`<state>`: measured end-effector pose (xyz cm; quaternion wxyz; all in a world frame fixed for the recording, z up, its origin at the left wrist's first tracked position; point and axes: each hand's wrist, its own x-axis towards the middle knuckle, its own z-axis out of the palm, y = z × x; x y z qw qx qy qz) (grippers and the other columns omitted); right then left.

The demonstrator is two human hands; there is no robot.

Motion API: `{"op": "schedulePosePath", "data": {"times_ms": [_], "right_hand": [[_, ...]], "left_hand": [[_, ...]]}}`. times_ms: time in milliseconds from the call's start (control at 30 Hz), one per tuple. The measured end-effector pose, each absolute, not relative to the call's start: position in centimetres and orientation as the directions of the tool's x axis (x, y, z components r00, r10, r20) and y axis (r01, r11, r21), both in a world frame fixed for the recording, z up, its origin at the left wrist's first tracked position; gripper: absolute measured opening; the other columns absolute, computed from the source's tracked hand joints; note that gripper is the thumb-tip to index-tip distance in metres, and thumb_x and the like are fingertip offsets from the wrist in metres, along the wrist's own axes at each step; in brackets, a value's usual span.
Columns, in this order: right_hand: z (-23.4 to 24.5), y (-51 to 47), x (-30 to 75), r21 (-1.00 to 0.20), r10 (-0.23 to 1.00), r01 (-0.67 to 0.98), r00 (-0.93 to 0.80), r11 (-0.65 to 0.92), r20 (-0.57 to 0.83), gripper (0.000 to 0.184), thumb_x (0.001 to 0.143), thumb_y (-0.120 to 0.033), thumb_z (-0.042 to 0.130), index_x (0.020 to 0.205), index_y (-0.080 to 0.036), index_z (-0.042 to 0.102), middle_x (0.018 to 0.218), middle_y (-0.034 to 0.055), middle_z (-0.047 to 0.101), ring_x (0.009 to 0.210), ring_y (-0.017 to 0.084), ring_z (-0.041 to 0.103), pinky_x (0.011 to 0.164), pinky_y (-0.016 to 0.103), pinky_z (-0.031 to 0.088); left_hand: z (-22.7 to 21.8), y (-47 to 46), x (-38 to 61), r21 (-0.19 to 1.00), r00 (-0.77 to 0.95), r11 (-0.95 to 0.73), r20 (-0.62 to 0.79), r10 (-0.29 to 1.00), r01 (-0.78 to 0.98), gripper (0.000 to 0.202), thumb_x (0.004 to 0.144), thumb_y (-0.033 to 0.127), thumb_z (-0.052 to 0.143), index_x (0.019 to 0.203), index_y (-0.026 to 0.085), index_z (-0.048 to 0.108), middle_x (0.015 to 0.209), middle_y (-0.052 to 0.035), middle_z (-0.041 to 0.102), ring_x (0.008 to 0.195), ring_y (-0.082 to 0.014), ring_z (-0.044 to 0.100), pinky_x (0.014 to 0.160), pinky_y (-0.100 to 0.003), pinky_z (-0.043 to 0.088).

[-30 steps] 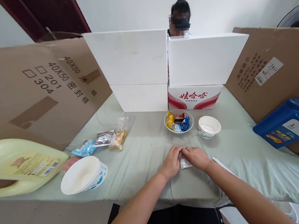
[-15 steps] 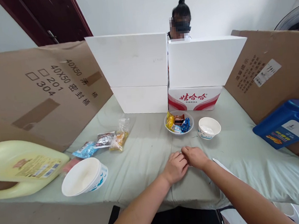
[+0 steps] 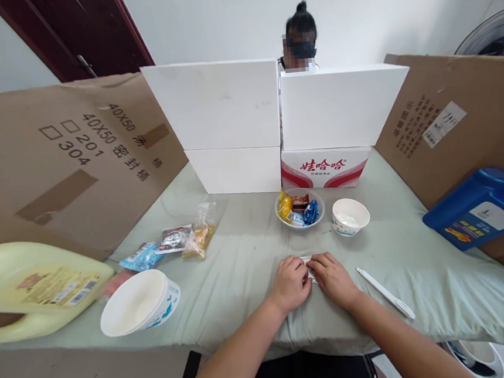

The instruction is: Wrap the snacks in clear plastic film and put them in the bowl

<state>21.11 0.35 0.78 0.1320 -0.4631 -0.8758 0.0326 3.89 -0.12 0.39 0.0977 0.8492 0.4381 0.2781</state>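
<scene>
My left hand [image 3: 290,282] and my right hand [image 3: 334,276] rest side by side on the pale green tablecloth [image 3: 249,254], fingers curled. Between them they pinch a small clear and silvery packet [image 3: 310,271], mostly hidden under the fingers. Just beyond the hands stands a glass bowl [image 3: 299,208] filled with several wrapped snacks. Next to it on the right is a small white bowl [image 3: 350,216]. A white pen-like stick [image 3: 385,292] lies on the cloth to the right of my right hand.
Snack packets [image 3: 172,241] lie at the left. A large white bowl [image 3: 139,302] and a yellow jug [image 3: 35,287] sit near the front left. A blue jug [image 3: 478,209] leans right. Cardboard walls and white boxes [image 3: 228,120] enclose the table; a person sits behind them.
Both hands have drawn slightly nearer to me and closed tighter over the packet, so less of it shows now. The view has tipped down a little.
</scene>
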Motion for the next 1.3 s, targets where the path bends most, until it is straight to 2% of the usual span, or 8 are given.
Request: {"op": "schedulePosePath", "data": {"times_ms": [233,633,800,933,1033,1133,1200,1300], "right_hand": [[0.9,0.3,21.4,-0.156,0.78,0.765,-0.602,0.624,0.17,0.039,0.094,-0.022,0.045,0.133,-0.023,0.052,0.126,0.009,0.057,0.106,0.023,0.051,0.094,0.038,0.042],[1.7,-0.6,20.5,-0.219,0.837,0.808,-0.532,0.547,0.129,0.037,0.09,-0.029,0.055,0.126,-0.025,0.057,0.128,0.0096,0.055,0.115,0.027,0.047,0.096,0.042,0.039],[3.1,-0.8,21.0,-0.215,0.803,0.774,-0.578,0.596,0.145,0.027,0.095,-0.023,0.045,0.109,-0.028,0.067,0.105,0.0024,0.066,0.096,0.018,0.057,0.087,0.03,0.046],[7.3,3.4,24.9,-0.12,0.902,0.906,-0.376,0.407,0.214,0.038,0.1,-0.026,0.03,0.118,-0.024,0.064,0.123,0.0074,0.06,0.113,0.022,0.051,0.096,0.037,0.041],[9.4,8.4,28.2,-0.074,0.962,0.978,-0.178,0.197,0.206,0.035,0.098,-0.023,0.036,0.119,-0.017,0.063,0.123,0.0162,0.059,0.117,0.031,0.048,0.096,0.051,0.039],[9.1,12.7,29.9,-0.055,0.988,0.988,-0.138,0.142,0.069,0.021,0.093,-0.027,0.054,0.107,-0.016,0.065,0.108,0.0115,0.064,0.1,0.024,0.059,0.086,0.043,0.049],[8.0,14.5,30.1,-0.06,0.989,0.987,-0.148,0.148,0.014,0.027,0.09,-0.034,0.06,0.112,-0.017,0.061,0.111,0.0074,0.062,0.095,0.019,0.061,0.082,0.039,0.053],[6.4,15.6,29.7,-0.075,0.982,0.982,-0.164,0.171,0.092,0.033,0.096,-0.036,0.051,0.121,-0.016,0.055,0.119,0.0076,0.058,0.1,0.018,0.06,0.084,0.04,0.052]], "left_hand": [[-0.2,-2.4,1.2,0.253,0.605,-0.72,0.406,0.685,0.647,0.021,0.088,0.01,0.049,0.102,0.018,0.063,0.108,-0.0097,0.066,0.111,-0.0276,0.056,0.091,-0.046,0.048],[0.1,-3.2,0.3,0.355,0.541,-0.694,0.442,0.715,0.627,0.026,0.085,0.011,0.049,0.107,0.018,0.06,0.11,-0.011,0.063,0.11,-0.0263,0.056,0.095,-0.047,0.048],[-0.3,-3.1,0.0,0.401,0.473,-0.656,0.468,0.747,0.639,0.03,0.082,0.009,0.049,0.11,0.018,0.058,0.109,-0.0114,0.063,0.103,-0.0259,0.058,0.091,-0.046,0.051],[-0.2,-3.0,0.2,0.4,0.49,-0.67,0.466,0.737,0.626,0.027,0.082,0.008,0.048,0.104,0.02,0.06,0.102,-0.0097,0.063,0.099,-0.0259,0.058,0.086,-0.045,0.052],[0.0,-2.9,0.4,0.391,0.502,-0.671,0.454,0.736,0.63,0.024,0.081,0.007,0.048,0.098,0.02,0.06,0.099,-0.0094,0.062,0.096,-0.0261,0.057,0.084,-0.045,0.051],[0.0,-2.9,0.4,0.397,0.499,-0.661,0.441,0.746,0.637,0.021,0.08,0.006,0.048,0.094,0.018,0.059,0.097,-0.0097,0.061,0.095,-0.0261,0.056,0.082,-0.045,0.05],[-0.1,-2.9,0.5,0.408,0.488,-0.646,0.43,0.759,0.645,0.021,0.079,0.006,0.048,0.093,0.018,0.059,0.096,-0.0099,0.061,0.095,-0.0262,0.055,0.083,-0.045,0.05],[-0.3,-3.2,0.6,0.419,0.481,-0.632,0.416,0.772,0.652,0.022,0.077,0.006,0.05,0.093,0.018,0.059,0.097,-0.0098,0.061,0.096,-0.0261,0.055,0.084,-0.045,0.049]]}}
